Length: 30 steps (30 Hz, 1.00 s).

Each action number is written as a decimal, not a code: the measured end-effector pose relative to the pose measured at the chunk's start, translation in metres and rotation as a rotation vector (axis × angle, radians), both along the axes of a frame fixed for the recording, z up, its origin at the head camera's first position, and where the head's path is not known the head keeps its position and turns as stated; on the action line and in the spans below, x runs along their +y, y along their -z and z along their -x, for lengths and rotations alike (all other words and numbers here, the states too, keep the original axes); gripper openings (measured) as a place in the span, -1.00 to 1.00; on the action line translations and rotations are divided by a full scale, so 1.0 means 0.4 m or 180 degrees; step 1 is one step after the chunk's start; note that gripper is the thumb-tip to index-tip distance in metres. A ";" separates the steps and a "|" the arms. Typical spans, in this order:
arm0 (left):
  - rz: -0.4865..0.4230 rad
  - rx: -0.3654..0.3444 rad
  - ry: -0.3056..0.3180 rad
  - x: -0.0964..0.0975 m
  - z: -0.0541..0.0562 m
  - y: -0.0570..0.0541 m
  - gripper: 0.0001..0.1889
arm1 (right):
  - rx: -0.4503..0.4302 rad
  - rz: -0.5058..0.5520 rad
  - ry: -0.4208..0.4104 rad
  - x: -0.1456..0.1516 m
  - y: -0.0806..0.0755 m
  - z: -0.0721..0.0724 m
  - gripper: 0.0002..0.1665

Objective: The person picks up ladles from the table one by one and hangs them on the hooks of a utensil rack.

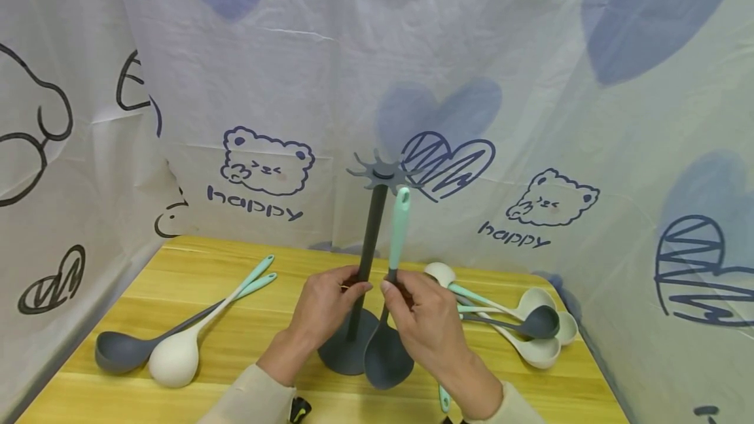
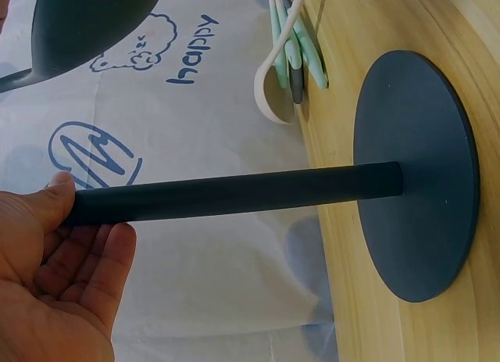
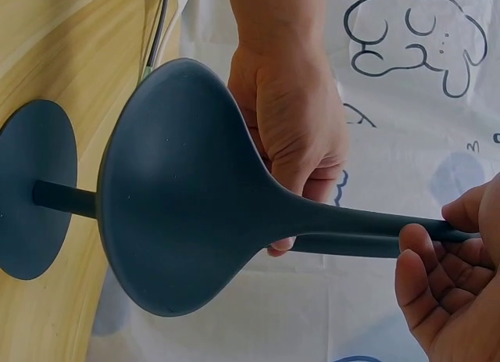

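My left hand (image 1: 324,303) grips the dark post of a utensil stand (image 1: 372,234), thumb on one side and fingers on the other. The stand has a round flat base (image 2: 418,245) on the table and a ring of hooks at its top. In my right hand (image 1: 427,316), thumb and fingers pinch the handle of a dark ladle (image 1: 389,362) with a mint grip. The ladle hangs bowl down, grip end up, close beside the post and just below the hooks. The right wrist view shows the ladle's bowl (image 3: 176,190) large, covering part of the post.
To the left lie a dark ladle (image 1: 120,352) and a white ladle (image 1: 175,358), their handles crossing. Several white and dark ladles lie piled at right, including a dark one (image 1: 540,322). A mint handle end (image 1: 444,399) shows below my right wrist. Printed cloth (image 1: 330,84) hangs behind the table.
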State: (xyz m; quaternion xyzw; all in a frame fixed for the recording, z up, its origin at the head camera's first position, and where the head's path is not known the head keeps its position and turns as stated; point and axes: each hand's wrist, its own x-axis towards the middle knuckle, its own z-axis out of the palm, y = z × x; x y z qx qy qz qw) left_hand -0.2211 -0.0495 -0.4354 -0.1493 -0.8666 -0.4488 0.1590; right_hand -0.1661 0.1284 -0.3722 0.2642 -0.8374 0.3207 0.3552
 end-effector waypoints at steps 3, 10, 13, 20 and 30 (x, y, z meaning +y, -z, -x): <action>0.0004 0.0012 -0.0001 0.000 0.000 -0.001 -0.84 | -0.0006 -0.0017 0.0005 -0.001 0.000 0.001 -0.93; 0.0033 0.0061 0.0004 -0.001 -0.001 -0.002 -0.83 | -0.0026 -0.0025 0.0009 -0.005 -0.002 0.003 -0.92; 0.0049 0.0069 0.0000 -0.002 -0.001 -0.002 -0.84 | -0.0037 -0.0003 -0.0010 -0.008 -0.002 0.005 -0.91; 0.0052 0.0052 -0.0005 -0.003 0.002 -0.001 -0.84 | -0.0054 0.0030 -0.0051 -0.016 -0.002 0.017 -0.90; 0.0040 0.0021 0.0028 -0.005 0.002 -0.006 -0.83 | -0.0255 0.0077 -0.0037 -0.028 -0.001 0.031 -0.90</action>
